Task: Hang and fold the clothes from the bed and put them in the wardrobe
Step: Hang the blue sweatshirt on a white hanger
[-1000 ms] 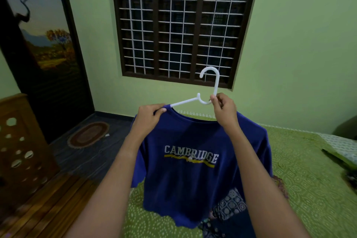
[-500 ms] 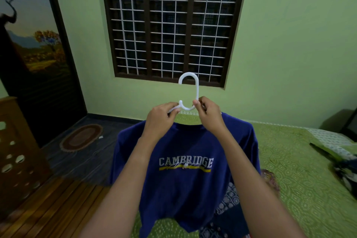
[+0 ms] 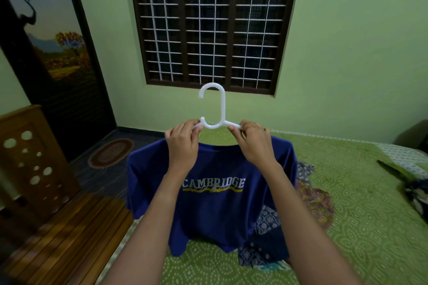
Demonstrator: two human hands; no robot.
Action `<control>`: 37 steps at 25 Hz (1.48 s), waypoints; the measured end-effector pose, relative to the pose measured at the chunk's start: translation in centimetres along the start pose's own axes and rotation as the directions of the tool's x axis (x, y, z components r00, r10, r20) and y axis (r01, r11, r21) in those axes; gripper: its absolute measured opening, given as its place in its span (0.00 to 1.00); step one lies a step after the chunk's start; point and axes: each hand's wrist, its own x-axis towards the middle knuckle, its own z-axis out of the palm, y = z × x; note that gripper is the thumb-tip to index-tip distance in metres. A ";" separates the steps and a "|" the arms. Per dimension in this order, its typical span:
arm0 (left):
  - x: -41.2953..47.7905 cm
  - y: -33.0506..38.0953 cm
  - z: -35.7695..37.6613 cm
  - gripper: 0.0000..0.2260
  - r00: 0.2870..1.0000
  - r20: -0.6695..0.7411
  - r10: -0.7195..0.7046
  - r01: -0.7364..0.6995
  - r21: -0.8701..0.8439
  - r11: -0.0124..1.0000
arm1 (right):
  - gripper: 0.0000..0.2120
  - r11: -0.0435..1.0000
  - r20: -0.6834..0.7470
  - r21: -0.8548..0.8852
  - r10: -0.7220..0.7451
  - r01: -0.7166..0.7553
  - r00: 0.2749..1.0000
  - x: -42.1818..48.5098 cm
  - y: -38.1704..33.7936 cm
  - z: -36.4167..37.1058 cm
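My left hand (image 3: 183, 144) and right hand (image 3: 256, 146) pinching a white hanger (image 3: 223, 109) mid-frame, blue Cambridge T-shirt (image 3: 213, 213) hanging from it, green bed (image 3: 361, 210) lower right, barred window (image 3: 208, 25) above

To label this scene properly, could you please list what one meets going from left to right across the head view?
Wooden cabinet → oval rug → left hand → white hanger → right hand → patterned clothes

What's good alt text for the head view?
The left hand and right hand grip a white hanger on either side of its hook, a blue CAMBRIDGE T-shirt hanging on it over a green bed. Patterned clothes lie on the bed behind it; a barred window fills the wall ahead.
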 end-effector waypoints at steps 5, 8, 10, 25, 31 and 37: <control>-3.6 1.3 -4.0 0.09 0.999 0.037 -0.029 0.029 -0.004 1.000 | 0.23 0.992 -0.116 0.122 -0.017 0.031 0.993 -4.9 -1.9 -1.4; -5.8 3.1 -7.1 0.09 0.999 0.038 -0.013 0.014 -0.024 1.000 | 0.24 0.982 -0.129 0.189 0.028 -0.003 0.991 -8.6 -3.9 -3.3; -7.9 4.7 -9.7 0.10 0.999 0.028 0.015 -0.014 -0.046 0.999 | 0.22 0.973 -0.148 0.229 0.062 -0.027 0.987 -12.1 -5.4 -5.0; -27.5 21.0 -22.8 0.13 0.966 0.194 0.172 -0.118 -0.263 0.958 | 0.19 0.956 -0.226 0.164 0.276 -0.243 0.934 -42.3 -8.9 -19.7; -33.8 28.9 -21.8 0.12 0.937 0.277 0.212 -0.104 -0.357 0.928 | 0.19 0.946 -0.255 0.101 0.323 -0.307 0.911 -50.9 -4.8 -25.9; -40.0 37.4 -21.0 0.10 0.923 0.333 0.194 -0.044 -0.408 0.912 | 0.17 0.923 -0.228 0.127 0.384 -0.364 0.895 -58.4 -0.6 -32.2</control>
